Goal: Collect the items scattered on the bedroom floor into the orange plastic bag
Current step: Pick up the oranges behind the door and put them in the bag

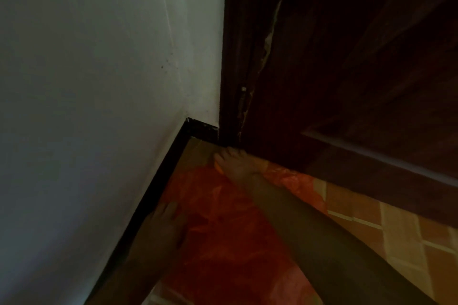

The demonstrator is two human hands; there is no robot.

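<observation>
Bag spread in the corner, both hands down on it

Bag [223,225] lies on the floor [396,235], orange plastic, crumpled, pushed into the corner where the wall [99,82] meets the dark door [359,69]. Light is poor; whole frame dim and blurred.

Right hand [236,164]: arm stretched to the far edge of the bag, close to the door frame. Fingers [226,152] extended toward the corner. A small orange bit shows under the palm edge, likely bag plastic. Whether I'm pinching it or just pressing, I cannot tell.

Left hand [168,225]: at the near left edge of the bag, beside the black skirting [158,181]. Very dark and smeared; fingers look fairly straight, but grip cannot be told.

My reading: hands are set at opposite edges, probably to find or spread the mouth so items can go in. No loose items in view here, so collecting has still to be done elsewhere in the room.

Risk: thin plastic, easy to tear if tugged against the door frame.
</observation>
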